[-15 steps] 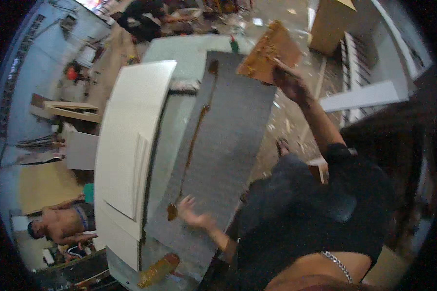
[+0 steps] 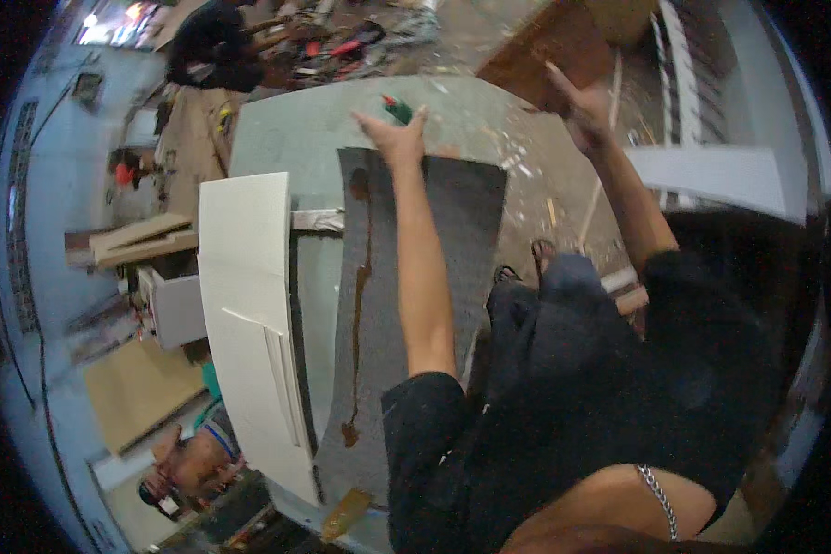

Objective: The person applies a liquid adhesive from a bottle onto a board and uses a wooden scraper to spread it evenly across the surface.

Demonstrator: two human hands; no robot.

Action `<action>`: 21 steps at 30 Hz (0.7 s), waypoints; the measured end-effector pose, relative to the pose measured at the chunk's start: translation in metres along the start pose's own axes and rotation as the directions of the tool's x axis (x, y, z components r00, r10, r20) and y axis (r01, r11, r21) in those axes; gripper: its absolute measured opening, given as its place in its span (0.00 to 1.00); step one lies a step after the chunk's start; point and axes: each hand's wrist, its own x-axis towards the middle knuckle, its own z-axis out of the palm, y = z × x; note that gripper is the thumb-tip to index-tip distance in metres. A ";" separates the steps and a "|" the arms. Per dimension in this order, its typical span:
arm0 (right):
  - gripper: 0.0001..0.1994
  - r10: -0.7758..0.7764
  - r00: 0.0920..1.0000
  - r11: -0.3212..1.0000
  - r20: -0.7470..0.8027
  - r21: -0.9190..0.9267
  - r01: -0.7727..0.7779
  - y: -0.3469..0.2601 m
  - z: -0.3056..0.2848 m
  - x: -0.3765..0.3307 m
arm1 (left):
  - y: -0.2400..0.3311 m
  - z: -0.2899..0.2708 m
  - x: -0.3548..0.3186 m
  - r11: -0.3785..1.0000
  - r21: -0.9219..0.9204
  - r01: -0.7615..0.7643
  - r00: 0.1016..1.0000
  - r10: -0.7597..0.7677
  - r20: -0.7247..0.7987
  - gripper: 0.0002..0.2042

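Note:
My right hand (image 2: 584, 115) grips a brown board (image 2: 549, 51) by its near edge, off the table's far right corner. The board is blurred and partly cut off by the upper edge of the view. In the earlier frame its face carries thick amber paste. My left hand (image 2: 395, 143) is empty, with thumb and fingers spread, over the far end of a grey sheet (image 2: 462, 222). A wavy streak of brown liquid (image 2: 358, 319) runs lengthwise along the sheet's left side. Just beyond my left hand is a small green object with a red tip (image 2: 397, 109).
White panels (image 2: 249, 240) lie stacked along the left of the pale green table (image 2: 286, 120). An amber-smeared piece (image 2: 346, 514) rests at its near end. One person (image 2: 208, 46) crouches beyond the table, another (image 2: 194, 466) is at lower left. Scraps litter the floor (image 2: 535, 175).
My left hand has reached from the sheet's near part to its far end. The right hand has carried the brown board farther away and tilted it. The view has shifted.

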 end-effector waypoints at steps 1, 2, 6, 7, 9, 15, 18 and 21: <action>0.28 -0.030 1.000 0.994 -0.003 -0.101 0.029 0.005 0.004 0.017 | -0.012 0.015 0.039 0.997 0.030 0.066 0.998 -0.067 0.021 0.65; 0.26 -0.069 0.994 0.995 0.082 -0.072 0.075 0.021 -0.008 0.023 | -0.033 0.026 0.066 0.986 0.067 0.153 0.987 -0.156 0.033 0.70; 0.23 0.008 0.976 1.000 -0.219 0.018 -0.004 0.004 -0.043 0.021 | -0.051 0.105 0.087 0.935 0.050 0.350 0.926 -0.354 0.129 0.35; 0.23 0.034 0.965 0.999 -0.259 -0.009 -0.037 0.005 -0.046 0.027 | -0.057 0.111 0.091 0.948 0.104 0.299 0.947 -0.309 0.089 0.27; 0.23 0.112 0.936 0.991 -0.333 -0.028 -0.128 0.018 -0.047 0.028 | -0.100 0.094 0.110 0.976 0.150 0.156 0.988 -0.157 -0.006 0.19; 0.23 0.050 0.927 0.972 -0.372 -0.194 -0.131 0.018 -0.102 0.061 | -0.078 -0.051 0.310 0.900 0.080 -0.429 0.805 0.421 -0.418 0.24; 0.22 0.111 0.906 0.955 -0.408 -0.210 -0.212 0.023 -0.062 0.069 | -0.154 -0.111 0.362 0.953 0.180 -0.243 0.821 0.301 -0.485 0.29; 0.22 0.166 0.911 0.948 -0.378 -0.195 -0.253 0.034 -0.061 0.089 | -0.221 -0.084 0.350 0.844 0.535 -0.017 0.951 0.179 -0.252 0.25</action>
